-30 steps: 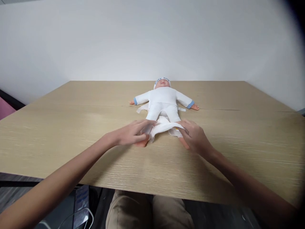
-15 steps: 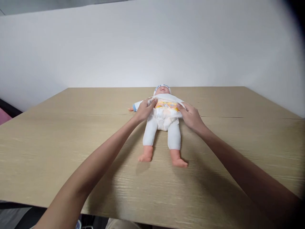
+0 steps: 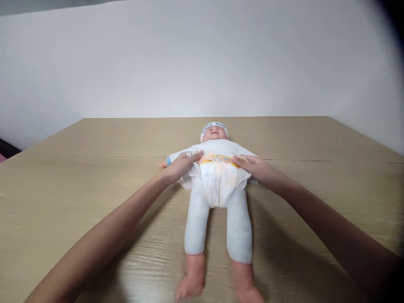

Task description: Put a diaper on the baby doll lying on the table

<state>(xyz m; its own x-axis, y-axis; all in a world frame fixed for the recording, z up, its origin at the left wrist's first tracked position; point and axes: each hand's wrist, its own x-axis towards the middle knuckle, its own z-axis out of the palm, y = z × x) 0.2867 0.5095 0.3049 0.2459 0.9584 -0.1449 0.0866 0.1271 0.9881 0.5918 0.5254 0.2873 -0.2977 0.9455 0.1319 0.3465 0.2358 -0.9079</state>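
Note:
A baby doll (image 3: 216, 143) in white clothes lies on its back, feet toward me, with a lettered white headband (image 3: 213, 125) round its head. A white diaper (image 3: 219, 185) with an orange and yellow printed waistband covers its hips. My left hand (image 3: 184, 166) is closed on the diaper's waist at the left side, thumb on the front and the other fingers mostly hidden. At the opposite side, my right hand (image 3: 254, 166) grips the waistband edge, fingers lying over its front. Loose white material shows beneath both hands.
The doll rests on a wide wood-grain table (image 3: 94, 185) with a seam running across it. A pale wall (image 3: 202, 59) rises behind the far edge. Something dark (image 3: 8, 148) shows at the far left.
The doll has come nearer to me and looks larger, its feet now at the bottom of the view. Its body lies flatter, and both hands have stayed at the diaper's waist.

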